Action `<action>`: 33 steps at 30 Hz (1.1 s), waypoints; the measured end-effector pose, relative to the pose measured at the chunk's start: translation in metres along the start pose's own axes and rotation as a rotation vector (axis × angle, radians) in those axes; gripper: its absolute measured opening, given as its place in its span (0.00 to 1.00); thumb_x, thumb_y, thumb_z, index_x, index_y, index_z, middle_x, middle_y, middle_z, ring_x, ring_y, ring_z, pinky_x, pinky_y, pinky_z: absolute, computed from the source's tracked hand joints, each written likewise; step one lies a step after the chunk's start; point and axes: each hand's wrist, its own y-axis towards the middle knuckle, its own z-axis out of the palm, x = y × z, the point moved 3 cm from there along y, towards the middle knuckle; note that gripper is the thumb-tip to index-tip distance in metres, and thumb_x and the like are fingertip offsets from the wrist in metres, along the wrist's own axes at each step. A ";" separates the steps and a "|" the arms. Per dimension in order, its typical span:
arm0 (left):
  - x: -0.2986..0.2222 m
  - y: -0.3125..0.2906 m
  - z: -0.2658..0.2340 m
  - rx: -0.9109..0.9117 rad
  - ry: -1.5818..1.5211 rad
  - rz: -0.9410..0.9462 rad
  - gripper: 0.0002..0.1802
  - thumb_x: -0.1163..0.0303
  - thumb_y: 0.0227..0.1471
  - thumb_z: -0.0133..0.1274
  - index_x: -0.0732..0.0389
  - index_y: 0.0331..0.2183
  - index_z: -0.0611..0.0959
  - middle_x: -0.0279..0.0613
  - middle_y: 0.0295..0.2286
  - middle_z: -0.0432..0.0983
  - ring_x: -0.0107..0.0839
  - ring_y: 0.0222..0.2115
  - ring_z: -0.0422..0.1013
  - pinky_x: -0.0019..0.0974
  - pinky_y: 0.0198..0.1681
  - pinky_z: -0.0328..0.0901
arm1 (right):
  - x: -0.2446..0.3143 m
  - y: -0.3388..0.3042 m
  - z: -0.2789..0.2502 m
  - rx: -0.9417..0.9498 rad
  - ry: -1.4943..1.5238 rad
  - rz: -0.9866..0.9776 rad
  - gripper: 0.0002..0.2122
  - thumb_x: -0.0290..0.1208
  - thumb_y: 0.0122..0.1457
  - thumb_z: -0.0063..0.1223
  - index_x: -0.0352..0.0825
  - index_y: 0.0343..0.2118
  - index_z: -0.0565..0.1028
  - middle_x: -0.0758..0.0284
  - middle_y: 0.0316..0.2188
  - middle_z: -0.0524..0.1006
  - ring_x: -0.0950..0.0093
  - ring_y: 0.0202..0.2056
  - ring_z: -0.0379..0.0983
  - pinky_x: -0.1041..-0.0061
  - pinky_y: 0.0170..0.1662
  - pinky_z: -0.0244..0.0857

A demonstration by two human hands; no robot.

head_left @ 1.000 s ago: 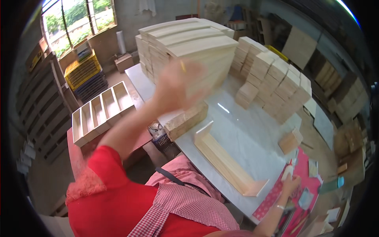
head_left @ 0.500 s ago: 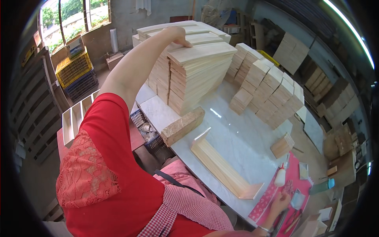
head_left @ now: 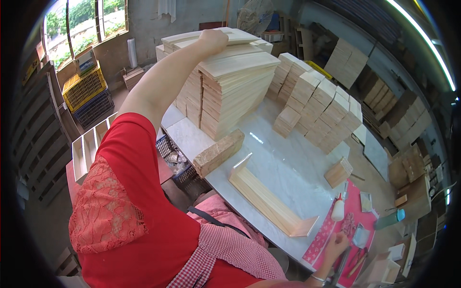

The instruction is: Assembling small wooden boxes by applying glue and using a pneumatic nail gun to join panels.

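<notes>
My left arm stretches out to a tall stack of thin pale wooden boards (head_left: 240, 67). At its top, my left hand (head_left: 214, 41) is closed at the edge of a wooden board (head_left: 242, 39); its fingertips are hidden. Low on the right, my right hand (head_left: 337, 244) hovers near the pink patterned mat (head_left: 356, 201), its fingers curled together. Whatever those fingers may hold is too small to tell. Between the hands lies a partly assembled wooden piece (head_left: 269, 201), a long board with a short upright panel at each end.
Wooden blocks (head_left: 319, 96) stand piled behind the table's middle. A rough block (head_left: 218, 152) lies by the near edge. A white glue bottle (head_left: 338, 209), a clear dish (head_left: 361, 236) and a teal-capped bottle (head_left: 390, 219) are at right. Yellow crates (head_left: 84, 89) stand at left.
My left hand has shifted slightly and its fingers have drawn in from the top board's surface to a board edge farther back. The view has moved slightly. My right hand stays by the mat.
</notes>
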 end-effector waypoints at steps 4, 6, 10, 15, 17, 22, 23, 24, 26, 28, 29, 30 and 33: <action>0.016 -0.004 -0.013 -0.391 0.111 -0.074 0.10 0.67 0.52 0.50 0.63 0.28 0.82 0.48 0.32 0.82 0.43 0.36 0.78 0.44 0.39 0.71 | 0.002 0.003 -0.001 -0.028 0.027 0.001 0.08 0.25 0.56 0.57 0.30 0.36 0.73 0.64 0.32 0.73 0.71 0.33 0.70 0.72 0.41 0.66; 0.025 -0.009 -0.020 -0.545 0.153 -0.096 0.09 0.68 0.51 0.51 0.63 0.26 0.81 0.47 0.31 0.82 0.42 0.35 0.79 0.44 0.37 0.72 | 0.004 0.005 -0.005 -0.043 0.040 0.008 0.08 0.25 0.56 0.57 0.30 0.37 0.73 0.64 0.32 0.73 0.72 0.33 0.70 0.73 0.41 0.66; 0.020 -0.031 -0.055 -0.724 0.006 0.050 0.17 0.57 0.56 0.50 0.62 0.27 0.81 0.46 0.28 0.81 0.44 0.31 0.78 0.47 0.34 0.71 | 0.035 0.018 -0.009 0.019 0.056 0.003 0.10 0.26 0.57 0.57 0.29 0.40 0.73 0.63 0.36 0.75 0.73 0.37 0.72 0.74 0.44 0.66; -0.067 -0.067 -0.070 -0.483 -0.406 0.152 0.27 0.46 0.58 0.47 0.61 0.25 0.80 0.50 0.24 0.78 0.51 0.29 0.75 0.50 0.33 0.68 | 0.132 0.054 0.005 0.062 0.269 -0.064 0.13 0.29 0.62 0.54 0.28 0.46 0.74 0.60 0.40 0.77 0.73 0.41 0.74 0.73 0.46 0.67; -0.100 -0.083 -0.068 -0.449 -0.516 0.278 0.31 0.41 0.59 0.45 0.61 0.24 0.79 0.52 0.23 0.77 0.54 0.28 0.73 0.51 0.32 0.66 | 0.161 0.065 0.015 0.114 0.518 -0.120 0.17 0.31 0.66 0.50 0.24 0.51 0.71 0.59 0.46 0.77 0.72 0.48 0.73 0.75 0.53 0.65; -0.165 -0.117 -0.062 -0.318 -0.709 0.400 0.29 0.44 0.59 0.47 0.62 0.23 0.78 0.51 0.20 0.74 0.53 0.26 0.71 0.50 0.30 0.63 | 0.216 0.078 0.013 0.130 0.828 -0.038 0.18 0.32 0.68 0.46 0.22 0.54 0.69 0.59 0.45 0.77 0.73 0.48 0.75 0.74 0.51 0.68; -0.177 -0.122 -0.061 -0.276 -0.698 0.439 0.29 0.44 0.58 0.48 0.62 0.23 0.78 0.51 0.20 0.74 0.52 0.26 0.71 0.50 0.30 0.64 | 0.223 0.076 0.009 0.147 0.910 -0.027 0.17 0.33 0.68 0.45 0.23 0.52 0.70 0.59 0.42 0.78 0.73 0.44 0.77 0.75 0.47 0.70; -0.187 -0.126 -0.060 -0.239 -0.679 0.470 0.29 0.43 0.58 0.48 0.61 0.23 0.78 0.50 0.20 0.75 0.52 0.27 0.72 0.50 0.30 0.64 | 0.227 0.074 0.008 0.167 1.000 -0.024 0.17 0.33 0.68 0.45 0.23 0.51 0.71 0.60 0.40 0.79 0.73 0.40 0.79 0.76 0.43 0.72; -0.204 -0.132 -0.056 -0.187 -0.667 0.523 0.29 0.42 0.57 0.49 0.61 0.23 0.79 0.49 0.21 0.75 0.51 0.27 0.72 0.50 0.31 0.64 | 0.221 0.066 0.005 0.142 1.000 0.006 0.16 0.33 0.68 0.45 0.23 0.50 0.71 0.60 0.38 0.79 0.73 0.37 0.79 0.77 0.40 0.73; -0.213 -0.136 -0.051 -0.341 -0.663 0.565 0.25 0.44 0.54 0.53 0.59 0.29 0.80 0.47 0.26 0.76 0.48 0.31 0.72 0.49 0.34 0.64 | 0.216 0.058 0.002 0.112 1.016 0.016 0.15 0.32 0.68 0.45 0.23 0.47 0.72 0.61 0.34 0.80 0.73 0.31 0.80 0.80 0.34 0.74; -0.219 -0.139 -0.049 -0.416 -0.663 0.586 0.24 0.45 0.52 0.55 0.58 0.31 0.80 0.45 0.28 0.77 0.47 0.32 0.73 0.49 0.36 0.64 | 0.217 0.053 0.002 0.098 1.010 0.041 0.15 0.32 0.68 0.45 0.23 0.47 0.72 0.61 0.34 0.80 0.73 0.31 0.80 0.80 0.34 0.74; -0.231 -0.148 -0.059 -0.613 -0.638 0.703 0.25 0.46 0.49 0.59 0.58 0.38 0.80 0.44 0.33 0.75 0.45 0.36 0.72 0.49 0.39 0.63 | 0.220 0.046 0.002 0.060 1.037 0.021 0.14 0.32 0.68 0.45 0.23 0.46 0.72 0.62 0.34 0.79 0.74 0.30 0.80 0.81 0.33 0.74; -0.280 -0.215 -0.102 -0.679 -0.758 0.964 0.36 0.48 0.41 0.64 0.57 0.49 0.76 0.45 0.44 0.70 0.45 0.44 0.68 0.49 0.48 0.59 | 0.230 0.014 0.004 -0.040 1.064 0.038 0.13 0.31 0.68 0.45 0.23 0.44 0.72 0.62 0.32 0.79 0.75 0.27 0.80 0.82 0.29 0.74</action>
